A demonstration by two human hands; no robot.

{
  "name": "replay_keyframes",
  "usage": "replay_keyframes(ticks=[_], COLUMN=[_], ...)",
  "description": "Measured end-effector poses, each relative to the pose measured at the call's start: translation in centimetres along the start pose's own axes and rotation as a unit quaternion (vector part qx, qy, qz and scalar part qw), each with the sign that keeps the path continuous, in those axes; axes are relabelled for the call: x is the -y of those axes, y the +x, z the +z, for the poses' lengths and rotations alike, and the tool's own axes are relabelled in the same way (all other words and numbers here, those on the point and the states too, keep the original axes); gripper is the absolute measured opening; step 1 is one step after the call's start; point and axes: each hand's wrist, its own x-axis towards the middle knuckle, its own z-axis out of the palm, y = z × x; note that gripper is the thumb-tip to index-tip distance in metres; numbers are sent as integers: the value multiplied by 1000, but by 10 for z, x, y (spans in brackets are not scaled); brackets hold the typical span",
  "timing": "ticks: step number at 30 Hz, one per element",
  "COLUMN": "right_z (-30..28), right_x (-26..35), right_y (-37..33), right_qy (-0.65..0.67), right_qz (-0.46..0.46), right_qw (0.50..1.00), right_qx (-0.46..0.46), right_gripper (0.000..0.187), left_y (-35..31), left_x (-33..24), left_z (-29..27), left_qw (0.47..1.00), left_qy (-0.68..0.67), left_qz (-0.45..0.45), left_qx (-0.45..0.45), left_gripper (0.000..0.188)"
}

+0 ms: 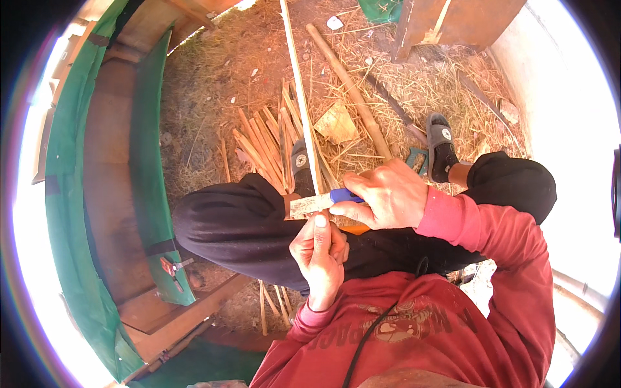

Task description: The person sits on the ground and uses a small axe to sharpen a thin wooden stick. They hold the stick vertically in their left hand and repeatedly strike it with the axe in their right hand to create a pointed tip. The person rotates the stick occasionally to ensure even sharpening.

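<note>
My right hand point(392, 195) is closed round the blue handle of a knife point(309, 205) with a broad, stained blade. The blade points left and lies across the near part of a long, thin, pale wooden strip point(303, 97). Just below the blade, my left hand point(319, 258) has its fingers curled and its thumb up at the strip's near end, which the fingers mostly hide. From there the strip runs away between my legs and out past the far edge of the view.
Several split wooden sticks point(262, 145) lie in a pile by my left foot. Farther off are a round pole point(349, 87) and a flat wood piece point(336, 123) on straw-strewn ground. A green-edged wooden structure point(113, 161) stands left, a pale wall point(559, 84) right.
</note>
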Motion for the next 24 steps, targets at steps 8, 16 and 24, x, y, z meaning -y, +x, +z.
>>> replay_keyframes(ticks=[8, 16, 24], right_z=[9, -59, -7], right_x=[-30, -46, -16], right_y=[10, 26, 5], right_qy=[-141, -56, 10], right_qz=[10, 76, -45], right_qw=[986, 973, 999], right_qx=[-91, -210, -20], right_gripper=[46, 39, 38], left_y=[-6, -1, -6], left_x=[3, -3, -7], left_z=[0, -9, -1], left_qw=[991, 999, 1000], left_qy=[117, -1, 6], left_qz=[35, -35, -22], left_qx=[-56, -21, -7], left_gripper=[26, 24, 22])
